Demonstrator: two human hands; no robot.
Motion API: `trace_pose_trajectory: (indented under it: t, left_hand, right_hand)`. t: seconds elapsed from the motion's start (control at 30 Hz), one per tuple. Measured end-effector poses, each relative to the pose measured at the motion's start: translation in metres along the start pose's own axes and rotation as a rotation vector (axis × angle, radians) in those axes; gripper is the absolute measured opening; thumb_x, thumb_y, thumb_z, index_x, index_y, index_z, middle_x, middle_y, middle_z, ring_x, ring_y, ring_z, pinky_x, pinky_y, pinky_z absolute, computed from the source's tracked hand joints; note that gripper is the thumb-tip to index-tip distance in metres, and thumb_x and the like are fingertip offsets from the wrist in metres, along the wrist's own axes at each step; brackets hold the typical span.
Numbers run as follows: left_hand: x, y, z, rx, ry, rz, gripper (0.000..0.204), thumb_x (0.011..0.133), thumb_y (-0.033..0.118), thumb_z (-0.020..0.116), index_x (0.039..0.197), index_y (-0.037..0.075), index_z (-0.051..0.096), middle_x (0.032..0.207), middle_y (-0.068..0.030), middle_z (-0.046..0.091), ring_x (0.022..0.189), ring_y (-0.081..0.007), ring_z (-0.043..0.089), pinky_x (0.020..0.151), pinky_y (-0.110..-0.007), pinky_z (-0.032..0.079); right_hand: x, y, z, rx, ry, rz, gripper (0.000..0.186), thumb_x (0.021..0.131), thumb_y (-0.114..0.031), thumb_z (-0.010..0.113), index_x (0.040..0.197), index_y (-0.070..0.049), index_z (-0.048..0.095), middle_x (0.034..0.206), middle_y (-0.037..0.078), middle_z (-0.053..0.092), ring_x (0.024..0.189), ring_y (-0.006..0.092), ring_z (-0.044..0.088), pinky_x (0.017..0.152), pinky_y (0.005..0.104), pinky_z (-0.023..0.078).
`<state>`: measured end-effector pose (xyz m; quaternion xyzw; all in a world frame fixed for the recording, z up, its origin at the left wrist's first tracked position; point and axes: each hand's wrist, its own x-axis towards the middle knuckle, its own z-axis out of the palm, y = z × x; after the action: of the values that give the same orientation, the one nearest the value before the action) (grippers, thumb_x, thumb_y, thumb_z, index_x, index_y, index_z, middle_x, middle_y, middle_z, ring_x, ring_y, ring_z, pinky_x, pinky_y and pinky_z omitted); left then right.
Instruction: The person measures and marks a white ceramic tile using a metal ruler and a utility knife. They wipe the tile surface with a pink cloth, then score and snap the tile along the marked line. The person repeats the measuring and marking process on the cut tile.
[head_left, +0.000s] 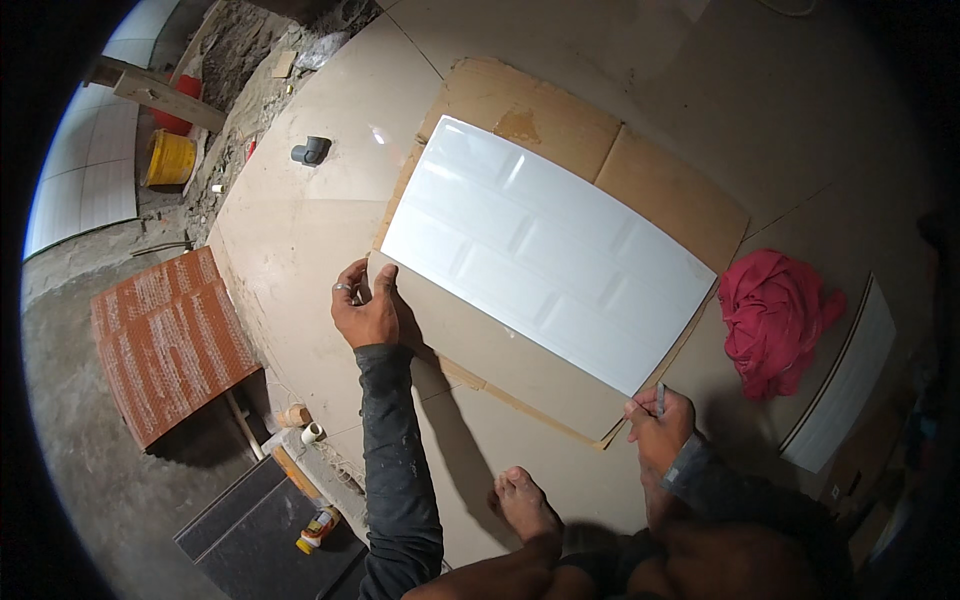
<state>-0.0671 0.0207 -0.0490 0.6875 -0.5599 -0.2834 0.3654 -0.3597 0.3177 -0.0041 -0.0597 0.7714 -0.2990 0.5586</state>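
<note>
A glossy white wall tile [550,250] with a raised brick pattern lies on a flattened piece of brown cardboard [560,110]. Along its near long edge runs a flat beige-grey piece [480,330], whose material I cannot tell. My left hand [365,308], a ring on one finger, is closed on the left end of this beige piece, thumb on top. At the near right corner, my right hand [662,430] is closed around a slim grey pencil-like tool [660,398]. Its tip is hidden by the fingers.
A crumpled red cloth [770,322] lies right of the cardboard, beside a pale tile strip [840,380]. Beyond my left hand are a grey pipe elbow [312,150], reddish patterned tiles [175,345], a yellow bucket [170,158] and a small bottle [318,530].
</note>
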Motion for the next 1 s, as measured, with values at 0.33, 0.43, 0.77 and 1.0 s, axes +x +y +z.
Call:
trace_pose_trajectory:
  t: [0.33, 0.43, 0.77, 1.0]
  left_hand:
    - [0.001, -0.001, -0.001, 0.024, -0.002, -0.015, 0.046, 0.087, 0.027, 0.089, 0.120, -0.001, 0.073, 0.108, -0.0137, 0.076, 0.103, -0.0241, 0.069, 0.097, -0.040, 0.053]
    - [0.001, 0.003, -0.001, 0.033, -0.001, -0.063, 0.046, 0.086, 0.019, 0.089, 0.121, -0.004, 0.071, 0.113, -0.0153, 0.073, 0.107, -0.0236, 0.068, 0.098, -0.036, 0.054]
    - [-0.004, 0.015, 0.001, -0.015, 0.000, -0.062, 0.044, 0.087, 0.013, 0.087, 0.122, -0.007, 0.069, 0.117, -0.0169, 0.071, 0.111, -0.0237, 0.067, 0.098, -0.035, 0.056]
    - [-0.002, 0.009, 0.000, 0.002, -0.008, -0.065, 0.047, 0.087, 0.018, 0.089, 0.123, -0.006, 0.070, 0.117, -0.0158, 0.072, 0.114, -0.0247, 0.066, 0.102, -0.038, 0.052]
  right_hand:
    - [0.000, -0.001, 0.000, -0.015, -0.016, 0.012, 0.012, 0.091, -0.007, 0.072, 0.092, 0.003, 0.067, 0.077, 0.009, 0.070, 0.055, 0.0135, 0.062, 0.052, 0.0302, 0.051]
    - [0.001, 0.001, -0.001, -0.022, -0.020, 0.002, 0.014, 0.093, -0.010, 0.073, 0.093, 0.003, 0.068, 0.076, 0.009, 0.071, 0.056, 0.0143, 0.064, 0.053, 0.0316, 0.053]
    - [-0.001, -0.006, -0.001, -0.008, -0.026, -0.005, 0.008, 0.090, -0.004, 0.071, 0.088, 0.003, 0.065, 0.077, 0.008, 0.069, 0.054, 0.0116, 0.059, 0.051, 0.0277, 0.049]
    - [-0.001, -0.004, -0.001, -0.054, -0.016, 0.012, 0.013, 0.093, -0.010, 0.074, 0.091, 0.001, 0.069, 0.074, 0.007, 0.070, 0.055, 0.0135, 0.064, 0.054, 0.0316, 0.052]
